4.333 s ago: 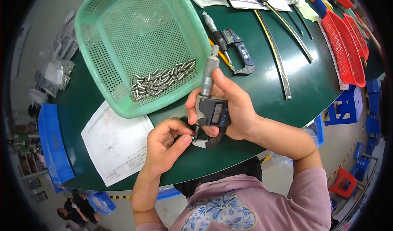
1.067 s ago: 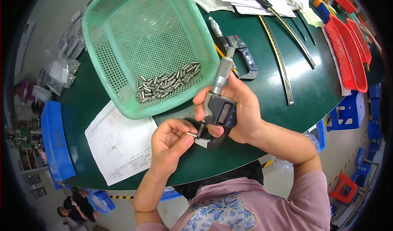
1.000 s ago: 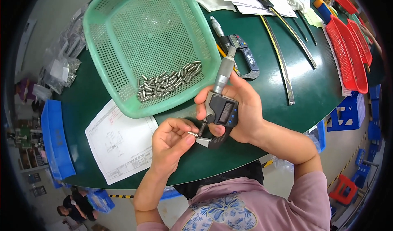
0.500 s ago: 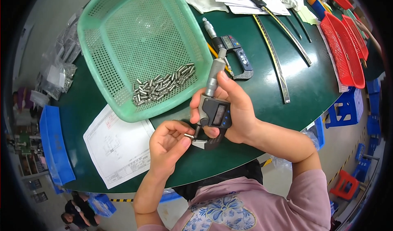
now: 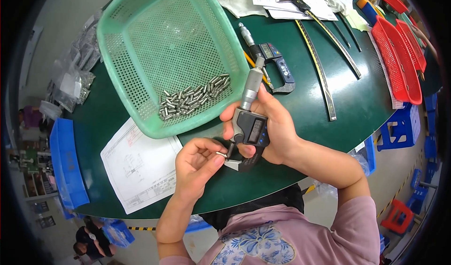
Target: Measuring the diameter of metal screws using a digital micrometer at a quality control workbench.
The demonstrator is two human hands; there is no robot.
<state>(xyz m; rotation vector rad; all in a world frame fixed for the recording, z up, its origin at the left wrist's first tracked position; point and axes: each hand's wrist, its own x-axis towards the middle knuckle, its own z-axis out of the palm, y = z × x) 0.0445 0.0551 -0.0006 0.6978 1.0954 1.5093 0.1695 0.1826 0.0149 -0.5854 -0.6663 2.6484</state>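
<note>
My right hand (image 5: 276,128) is wrapped round a digital micrometer (image 5: 249,124), its silver thimble pointing away from me and its frame toward my body. Between the thumb and fingers of my left hand (image 5: 196,165) is a small metal pin (image 5: 221,155). One end of the pin sits at the micrometer's measuring gap; whether both jaws touch it is too small to tell. Beyond my hands stands a green perforated basket (image 5: 141,119), with a heap of similar metal pins (image 5: 192,98) in its near right corner.
A second micrometer (image 5: 277,67) lies right of the basket. A caliper (image 5: 324,27), a glove (image 5: 239,1) and papers are farther back. A printed drawing (image 5: 136,171) lies on the left. Red baskets (image 5: 394,58) stand at the right, a blue bin (image 5: 68,164) at the left edge.
The whole scene has shifted slightly right in the picture. The pin remains at the micrometer's gap, now at a slightly different tilt. Both hands keep their holds.
</note>
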